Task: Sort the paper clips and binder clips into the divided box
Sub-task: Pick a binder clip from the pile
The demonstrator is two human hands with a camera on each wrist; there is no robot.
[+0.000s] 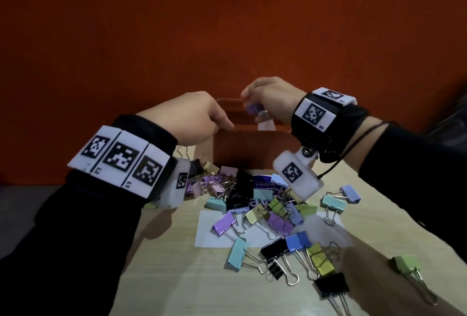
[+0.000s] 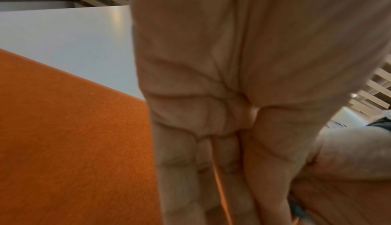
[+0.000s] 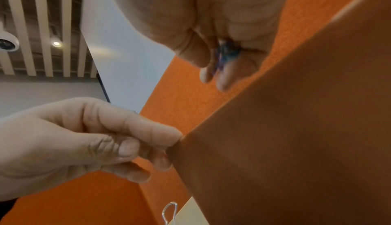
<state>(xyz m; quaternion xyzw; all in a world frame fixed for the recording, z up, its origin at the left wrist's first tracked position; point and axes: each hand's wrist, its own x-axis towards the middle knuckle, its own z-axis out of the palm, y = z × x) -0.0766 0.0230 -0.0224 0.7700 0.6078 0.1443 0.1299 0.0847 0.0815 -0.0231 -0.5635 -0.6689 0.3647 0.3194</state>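
Left hand (image 1: 199, 118) curled at the left corner of the brown box (image 1: 242, 149), fingertips pinching the box's top edge; right-wrist view shows index and thumb (image 3: 148, 138) closed on that corner. Right hand (image 1: 267, 95) raised over the box opening, fingers pinching a small bluish-purple clip (image 1: 252, 108); same clip (image 3: 226, 52) seen between the fingertips from below, blurred. Box stands at the far end of the table (image 1: 177, 277), against an orange wall (image 1: 227, 25). Inside of the box and its dividers mostly hidden. Pile of coloured binder clips (image 1: 273, 214) lies on the table in front of the box, partly on a white sheet (image 1: 209, 234). One green clip (image 1: 406, 264) sits apart at right.
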